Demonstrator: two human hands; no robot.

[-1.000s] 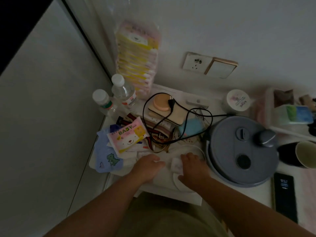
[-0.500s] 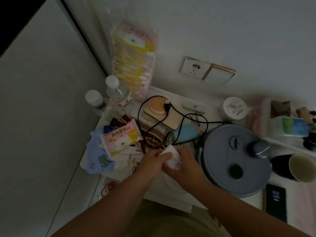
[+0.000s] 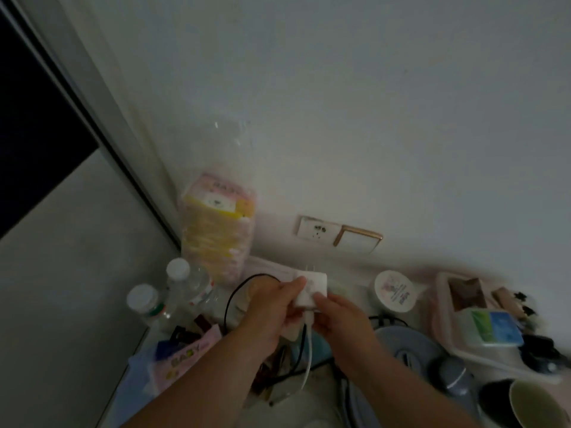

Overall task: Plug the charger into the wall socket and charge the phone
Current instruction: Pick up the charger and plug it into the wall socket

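- Below the wall socket [image 3: 315, 229], above the cluttered table, I hold the charger [image 3: 310, 288] in both hands.
- It is a white square block, prongs pointing up, white cable [image 3: 308, 359] hanging down.
- My left hand [image 3: 272, 310] and right hand [image 3: 343, 319] pinch its sides.

White charger [image 3: 311, 289] raised prongs-up, white cable [image 3: 309, 353] dangling, below wall socket [image 3: 317, 229]
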